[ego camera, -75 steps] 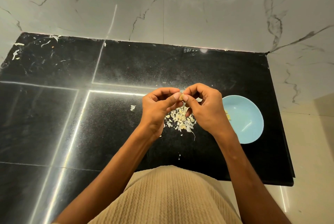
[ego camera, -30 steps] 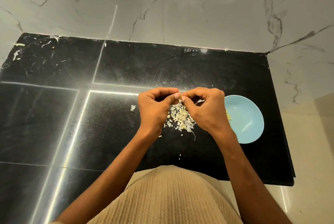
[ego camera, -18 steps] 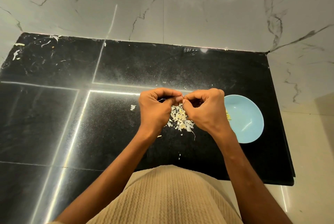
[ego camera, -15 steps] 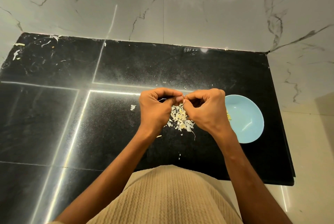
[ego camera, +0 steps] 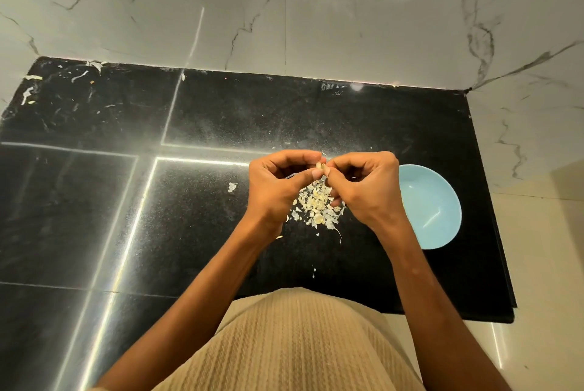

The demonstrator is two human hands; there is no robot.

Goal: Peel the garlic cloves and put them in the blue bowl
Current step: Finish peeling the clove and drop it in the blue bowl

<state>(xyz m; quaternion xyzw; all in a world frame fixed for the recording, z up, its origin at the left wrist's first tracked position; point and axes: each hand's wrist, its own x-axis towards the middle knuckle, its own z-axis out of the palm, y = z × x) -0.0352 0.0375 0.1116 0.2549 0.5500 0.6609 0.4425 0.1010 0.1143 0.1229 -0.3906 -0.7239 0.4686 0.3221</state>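
The garlic clove [ego camera: 320, 167], hidden between knuckles half a second ago, now shows pinched between left hand [ego camera: 278, 188] and right hand [ego camera: 366, 188], its skin apparently loosening, blue bowl [ego camera: 436, 210] at three o'clock.

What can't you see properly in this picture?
- Garlic clove: head view, too small and pinched between left hand and right hand; how much is peeled is unclear.
- Blue bowl: its left part hides behind the right hand.
- Peel pile: partly under both hands.
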